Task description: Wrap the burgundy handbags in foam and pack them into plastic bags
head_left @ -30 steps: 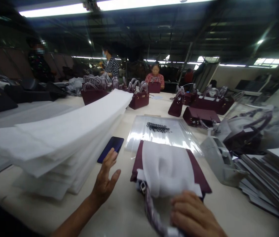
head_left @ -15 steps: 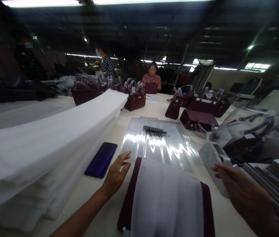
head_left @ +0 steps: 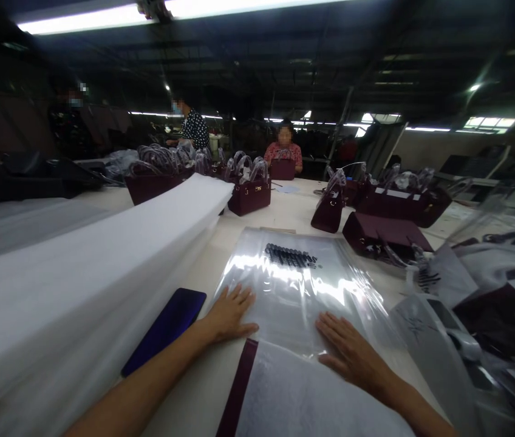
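Worktop (head_left: 294, 212), pale and broad, stretches toward a seated person in a red patterned top (head_left: 278, 153). Along its left side lies a thick pile of white sheets (head_left: 116, 261). In the middle, just ahead of the wearer, a stack of clear plastic bags (head_left: 280, 309) lies flat, glaring under the lights. Nearest, cut off by the bottom edge, is a dark red bag (head_left: 238, 394), mostly hidden by a white cover sheet (head_left: 312, 400). Farther off stand more dark red handbags (head_left: 251, 197) (their handles wrapped in clear film). A pale grey dispenser (head_left: 435, 340) sits at right, and a blue phone (head_left: 166, 331) lies between the white pile and the left forearm. The left hand (head_left: 232, 315) is palm down, fingers a little spread, on the plastic's left part; the right hand (head_left: 351, 349) lies flat toward its right side, thumb apart. Neither grasps anything. Smallest is the black lettering (head_left: 290, 256) on the plastic.
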A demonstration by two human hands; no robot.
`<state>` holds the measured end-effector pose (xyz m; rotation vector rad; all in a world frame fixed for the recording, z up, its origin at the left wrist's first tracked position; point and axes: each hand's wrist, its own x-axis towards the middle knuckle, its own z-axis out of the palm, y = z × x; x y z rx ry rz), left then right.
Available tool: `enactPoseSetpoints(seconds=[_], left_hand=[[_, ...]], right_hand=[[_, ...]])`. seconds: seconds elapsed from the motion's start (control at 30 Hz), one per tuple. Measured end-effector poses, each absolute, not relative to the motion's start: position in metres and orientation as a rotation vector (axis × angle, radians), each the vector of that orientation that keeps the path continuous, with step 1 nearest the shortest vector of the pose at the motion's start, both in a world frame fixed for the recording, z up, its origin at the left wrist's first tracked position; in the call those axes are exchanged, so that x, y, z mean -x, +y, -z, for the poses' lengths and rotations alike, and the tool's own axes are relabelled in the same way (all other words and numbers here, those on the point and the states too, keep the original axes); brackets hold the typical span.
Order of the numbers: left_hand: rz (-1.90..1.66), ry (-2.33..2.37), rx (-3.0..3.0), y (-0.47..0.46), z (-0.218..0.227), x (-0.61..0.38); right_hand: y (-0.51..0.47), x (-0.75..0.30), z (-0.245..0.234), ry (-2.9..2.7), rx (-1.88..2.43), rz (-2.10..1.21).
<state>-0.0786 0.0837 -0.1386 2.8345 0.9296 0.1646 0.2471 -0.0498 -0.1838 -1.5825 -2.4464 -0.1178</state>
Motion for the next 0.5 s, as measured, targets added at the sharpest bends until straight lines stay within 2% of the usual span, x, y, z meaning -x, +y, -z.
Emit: enactPoseSetpoints(seconds=[0.17,0.33,0.5], left_hand=[[-0.129,0.736,-2.955,0.085,0.141,0.063],[-0.128,0.642,-3.013,0.083,0.147,0.054],[-0.131,0.558,-3.059,0.086,0.140,0.056]], right_hand=[[-0.036,-0.241,0.170,-2.279,1.491,0.009],[-0.028,-0.244,0.164,-2.140,1.573,-0.098],[-0.036,-0.235,0.166,-2.267,1.502,-0.140]])
